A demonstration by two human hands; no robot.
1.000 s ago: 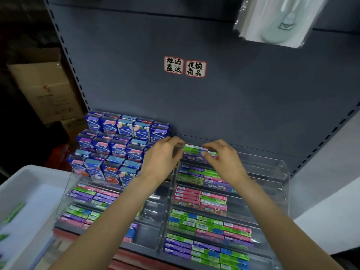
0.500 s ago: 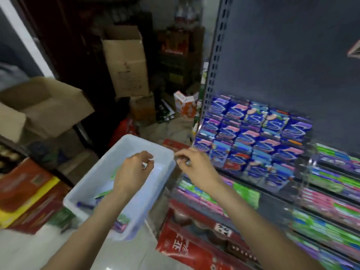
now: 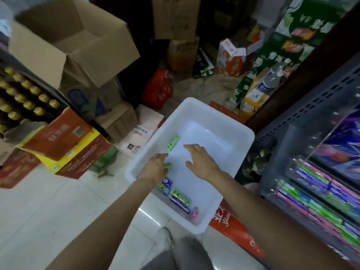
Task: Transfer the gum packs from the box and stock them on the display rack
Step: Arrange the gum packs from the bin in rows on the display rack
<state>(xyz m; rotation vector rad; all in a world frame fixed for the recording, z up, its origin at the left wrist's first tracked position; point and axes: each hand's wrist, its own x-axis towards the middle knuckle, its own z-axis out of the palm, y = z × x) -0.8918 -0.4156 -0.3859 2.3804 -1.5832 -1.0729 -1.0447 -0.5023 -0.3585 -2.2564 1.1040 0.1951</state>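
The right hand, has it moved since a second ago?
Yes. The right hand left the display rack and now hovers, fingers spread, over the white box.

Two bare forearms rose from the lower edge of the frame toward its centre — no sleeves, watch, bracelet or rings showed on either. The left hand (image 3: 155,168) and the right hand (image 3: 201,162) wore no gloves. At the bottom centre of the frame, between the arms, a patch of grey trouser fabric (image 3: 187,254) was visible — soft, blurred, with a fold or two, and no marking that could be read.
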